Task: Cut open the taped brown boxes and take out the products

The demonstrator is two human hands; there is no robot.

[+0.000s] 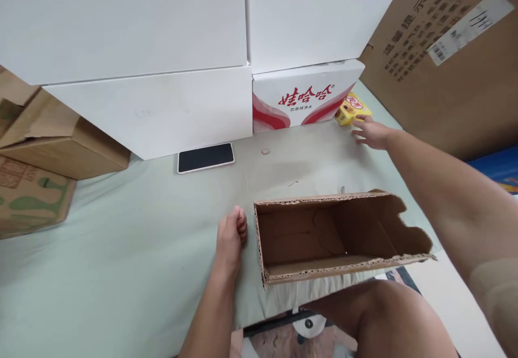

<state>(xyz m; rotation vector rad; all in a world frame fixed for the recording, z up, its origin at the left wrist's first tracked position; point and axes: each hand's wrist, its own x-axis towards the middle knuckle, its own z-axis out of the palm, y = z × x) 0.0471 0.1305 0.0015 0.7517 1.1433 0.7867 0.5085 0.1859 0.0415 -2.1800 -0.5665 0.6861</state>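
Note:
My left hand (pixel 233 230) rests on the pale green cloth as a closed fist, thumb uppermost, with nothing showing in it. Just right of it stands an open-topped brown cardboard box (pixel 299 234) with rough-cut edges and a wavy notch at its right end. Its visible inside holds nothing apart from thin dark lines or threads. My right hand (pixel 371 131) reaches to the far right, fingers apart. Its fingertips are at the near edge of a small yellow packet (pixel 353 109) with red and white lettering, and seem to touch it without being wrapped round it.
A phone (pixel 206 158) lies face up on the cloth (pixel 133 255). Behind it stand white panels (pixel 162 104) and a white carton with red lettering (pixel 303 99). Brown cartons (pixel 68 131) sit at the left, and a large cardboard box (pixel 445 77) bounds the right. Small scraps (pixel 265 152) lie mid-table.

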